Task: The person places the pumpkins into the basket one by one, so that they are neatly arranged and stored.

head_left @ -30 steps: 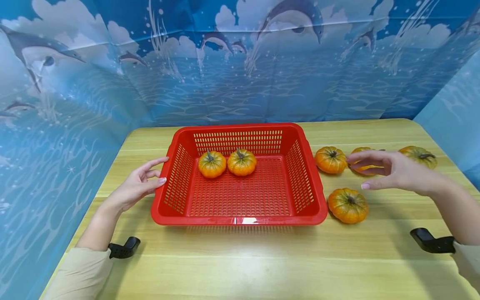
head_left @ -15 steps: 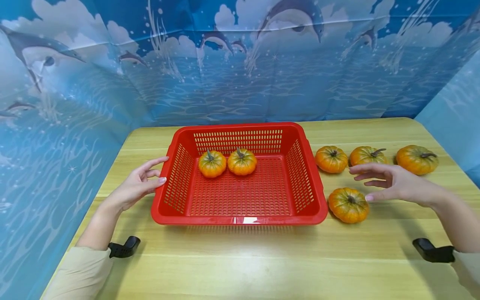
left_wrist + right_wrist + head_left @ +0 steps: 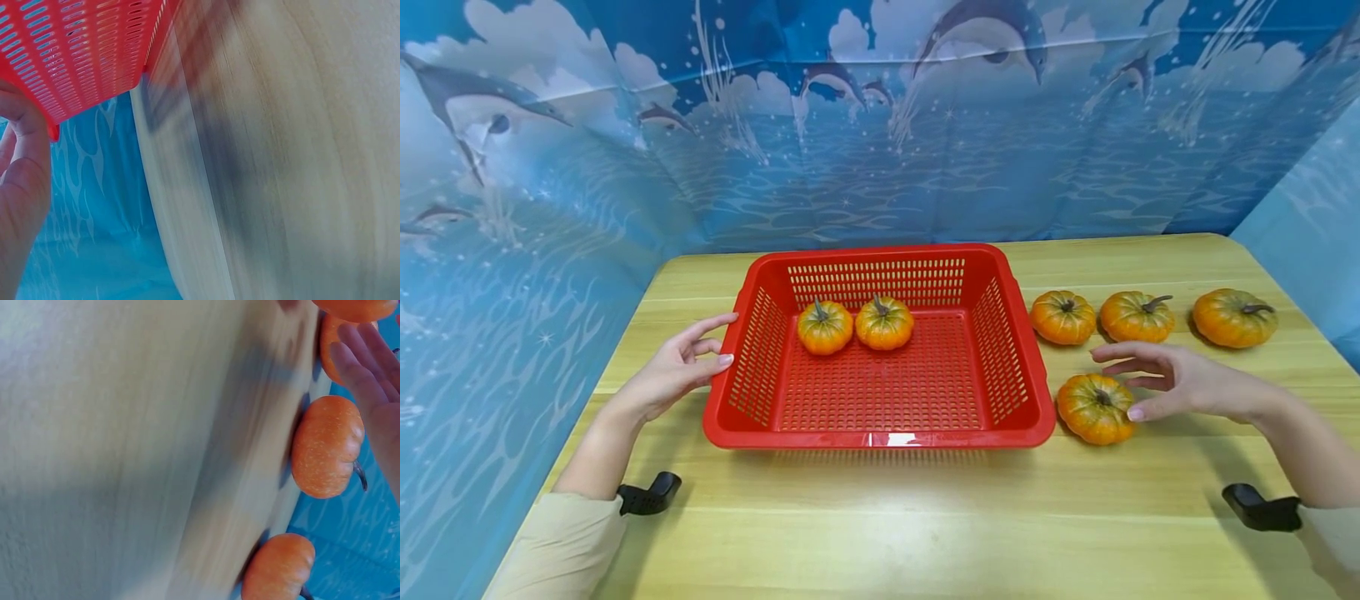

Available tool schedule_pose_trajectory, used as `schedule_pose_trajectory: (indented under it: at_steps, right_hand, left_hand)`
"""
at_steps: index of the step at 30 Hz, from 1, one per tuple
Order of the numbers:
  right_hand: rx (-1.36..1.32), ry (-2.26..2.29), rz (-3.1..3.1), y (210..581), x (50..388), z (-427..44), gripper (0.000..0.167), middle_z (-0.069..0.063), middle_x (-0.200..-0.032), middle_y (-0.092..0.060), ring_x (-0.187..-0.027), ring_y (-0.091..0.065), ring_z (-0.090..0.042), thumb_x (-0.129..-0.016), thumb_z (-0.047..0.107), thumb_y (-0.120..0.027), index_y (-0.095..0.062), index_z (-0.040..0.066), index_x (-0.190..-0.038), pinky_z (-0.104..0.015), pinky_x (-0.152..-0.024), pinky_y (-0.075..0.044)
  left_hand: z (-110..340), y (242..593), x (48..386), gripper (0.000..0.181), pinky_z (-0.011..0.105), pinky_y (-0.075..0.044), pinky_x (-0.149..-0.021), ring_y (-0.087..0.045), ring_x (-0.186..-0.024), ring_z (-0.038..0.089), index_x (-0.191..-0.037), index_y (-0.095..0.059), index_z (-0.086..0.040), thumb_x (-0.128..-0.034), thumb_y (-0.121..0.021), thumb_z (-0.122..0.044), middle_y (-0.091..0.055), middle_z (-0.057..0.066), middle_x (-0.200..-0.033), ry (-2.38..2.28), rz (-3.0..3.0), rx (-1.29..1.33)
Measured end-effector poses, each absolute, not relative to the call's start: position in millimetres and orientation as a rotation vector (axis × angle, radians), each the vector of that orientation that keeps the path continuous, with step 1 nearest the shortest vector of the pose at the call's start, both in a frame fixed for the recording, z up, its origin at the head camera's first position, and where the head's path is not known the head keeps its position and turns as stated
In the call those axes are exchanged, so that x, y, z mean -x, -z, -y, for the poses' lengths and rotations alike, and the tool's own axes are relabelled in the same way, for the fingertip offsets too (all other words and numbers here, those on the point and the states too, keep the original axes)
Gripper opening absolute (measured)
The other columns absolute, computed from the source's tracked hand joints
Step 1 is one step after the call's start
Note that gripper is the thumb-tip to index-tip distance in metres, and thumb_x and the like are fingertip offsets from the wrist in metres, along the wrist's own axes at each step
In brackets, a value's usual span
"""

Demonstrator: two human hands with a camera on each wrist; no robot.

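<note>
A red plastic basket (image 3: 880, 440) with slotted walls stands on the table. Two small orange pumpkins, a left one (image 3: 825, 329) and a right one (image 3: 884, 325), sit side by side inside it. My left hand (image 3: 673, 367) rests its fingertips on the basket's left rim; the left wrist view shows that hand (image 3: 25, 162) beside the outer wall. My right hand (image 3: 1187, 382), fingers spread and loosely bent, hovers at the right of the nearest loose pumpkin (image 3: 1093, 410). Its thumb overlaps that pumpkin's right edge; whether they touch I cannot tell.
Behind the right hand, three more pumpkins line up along the table (image 3: 880, 533): a left (image 3: 1063, 318), a middle (image 3: 1137, 317) and a right one (image 3: 1234, 319). A blue dolphin-print curtain (image 3: 880, 167) hangs at the back and sides.
My right hand has come down and nearer from over the back row to the near pumpkin, uncovering the middle and right pumpkins. The left hand and basket have stayed in place.
</note>
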State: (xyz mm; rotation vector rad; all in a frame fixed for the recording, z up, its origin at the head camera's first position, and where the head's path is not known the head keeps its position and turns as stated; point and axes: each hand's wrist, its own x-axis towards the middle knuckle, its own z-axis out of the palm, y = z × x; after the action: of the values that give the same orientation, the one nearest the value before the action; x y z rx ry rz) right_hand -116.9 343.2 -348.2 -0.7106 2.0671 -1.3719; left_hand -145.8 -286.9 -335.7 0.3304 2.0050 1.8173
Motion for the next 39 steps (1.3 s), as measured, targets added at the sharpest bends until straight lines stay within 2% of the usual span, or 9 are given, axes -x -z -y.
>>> schedule_pose_trajectory:
  at_steps: [8,20,30,39]
  right_hand:
    - [0.725,1.328,-2.097,356.6,119.2,-340.8,0.064,0.0,-0.14,-0.043,-0.12,-0.044,0.002,-0.084,-0.007,-0.061,-0.029,-0.008,-0.139,-0.01,-0.094,-0.036]
    - [0.726,1.276,-2.08,356.6,120.5,-338.6,0.066,-0.003,-0.141,-0.042,-0.12,-0.042,0.004,-0.083,-0.005,-0.063,-0.029,-0.006,-0.14,-0.013,-0.093,-0.038]
    - [0.717,1.236,-2.08,357.2,118.2,-337.0,0.065,0.015,-0.136,-0.045,-0.118,-0.04,0.007,-0.084,-0.003,-0.064,-0.033,-0.003,-0.14,-0.016,-0.091,-0.041]
    - [0.711,1.218,-2.101,358.8,116.8,-337.7,0.065,0.019,-0.133,-0.045,-0.116,-0.041,0.007,-0.082,-0.002,-0.066,-0.036,0.002,-0.14,-0.016,-0.089,-0.042]
  left_hand:
    - [286.4,335.5,146.2,0.059,0.034,-0.055,-0.077,-0.064,-0.083,0.017,-0.145,-0.027,-0.009,-0.0923,-0.054,-0.001,-0.056,0.006,-0.095,-1.812,-2.016,-0.318]
    - [286.8,335.8,147.6,0.059,0.033,-0.055,-0.077,-0.064,-0.082,0.016,-0.144,-0.028,-0.009,-0.0922,-0.054,-0.001,-0.055,0.006,-0.094,-1.824,-2.0,-0.316]
    - [287.0,336.0,147.0,0.059,0.034,-0.055,-0.077,-0.064,-0.083,0.017,-0.144,-0.027,-0.009,-0.0922,-0.054,-0.001,-0.056,0.006,-0.096,-1.823,-2.002,-0.316]
    - [287.7,336.7,146.4,0.059,0.034,-0.055,-0.078,-0.064,-0.084,0.017,-0.145,-0.027,-0.009,-0.0926,-0.053,-0.001,-0.056,0.007,-0.095,-1.818,-2.01,-0.318]
